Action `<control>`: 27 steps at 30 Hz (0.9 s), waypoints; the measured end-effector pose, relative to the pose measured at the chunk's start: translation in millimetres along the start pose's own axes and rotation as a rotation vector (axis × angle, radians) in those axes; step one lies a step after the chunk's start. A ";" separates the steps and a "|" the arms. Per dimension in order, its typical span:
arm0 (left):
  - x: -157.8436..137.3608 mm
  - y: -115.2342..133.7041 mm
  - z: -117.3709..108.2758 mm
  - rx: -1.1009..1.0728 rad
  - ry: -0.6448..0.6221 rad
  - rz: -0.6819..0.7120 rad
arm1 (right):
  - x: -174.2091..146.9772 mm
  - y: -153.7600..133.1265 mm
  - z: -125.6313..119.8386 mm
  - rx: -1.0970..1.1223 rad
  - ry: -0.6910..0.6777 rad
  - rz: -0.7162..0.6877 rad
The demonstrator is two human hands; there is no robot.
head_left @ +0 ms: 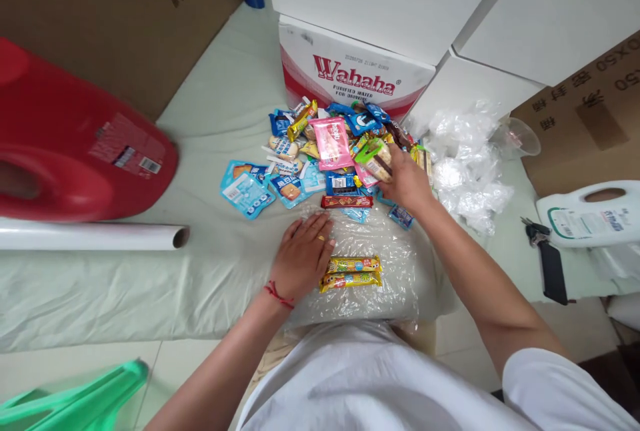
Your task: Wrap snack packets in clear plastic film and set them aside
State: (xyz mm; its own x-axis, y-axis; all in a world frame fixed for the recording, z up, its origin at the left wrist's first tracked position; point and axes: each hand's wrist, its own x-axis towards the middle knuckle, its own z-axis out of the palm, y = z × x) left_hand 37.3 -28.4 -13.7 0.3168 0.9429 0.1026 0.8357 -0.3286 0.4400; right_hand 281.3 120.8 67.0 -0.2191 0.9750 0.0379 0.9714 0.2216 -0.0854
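The fingers of the person's right hand point(411, 181) are closed on a small cake packet in clear and bright green wrapping point(376, 159), holding it between thumb and fingertips at the near right of the snack heap; from here I can't tell if it is clear of the heap. The left hand point(301, 254) lies palm down, its fingers stretched out and close together, on a clear, crinkled plastic bag point(397, 238). Just right of that hand, two slim yellow wrapped bars point(354, 272) lie side by side on the plastic, the left end of the far one close by the thumb.

Beyond them, a red wrapped bar point(347, 202) lies crosswise at the heap's near edge. A square pink packet point(332, 141) tops the middle of the heap, and flat light-blue packets point(247, 192) spread to the left. At its far side stands a white and red Wahaha carton point(350, 64).

To the right sits a cluster of crumpled clear plastic bags point(465, 164), then a white plastic jug with a handle point(585, 218). Off to the left of the bench, covered in pale green cloth point(215, 284), are a big red plastic jug point(75, 144) and, nearer, a long white tube point(90, 236).
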 end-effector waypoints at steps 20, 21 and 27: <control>0.2 -0.6 -0.2 -0.037 -0.002 -0.006 | 17.8 15.7 -21.9 -0.036 -0.220 -0.141; 0.1 -0.5 -0.4 -0.040 0.003 -0.008 | 3.7 17.0 -14.2 -0.058 -0.248 -0.095; -0.1 -0.1 -1.3 -0.039 0.004 -0.007 | -25.2 19.0 -8.4 -0.120 -0.223 0.006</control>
State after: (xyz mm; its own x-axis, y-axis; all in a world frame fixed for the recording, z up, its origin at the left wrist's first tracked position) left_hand 36.6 -28.3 -12.6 0.3094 0.9454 0.1026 0.8199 -0.3198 0.4749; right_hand 306.1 100.3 72.8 -0.2151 0.9591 -0.1843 0.9738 0.2250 0.0345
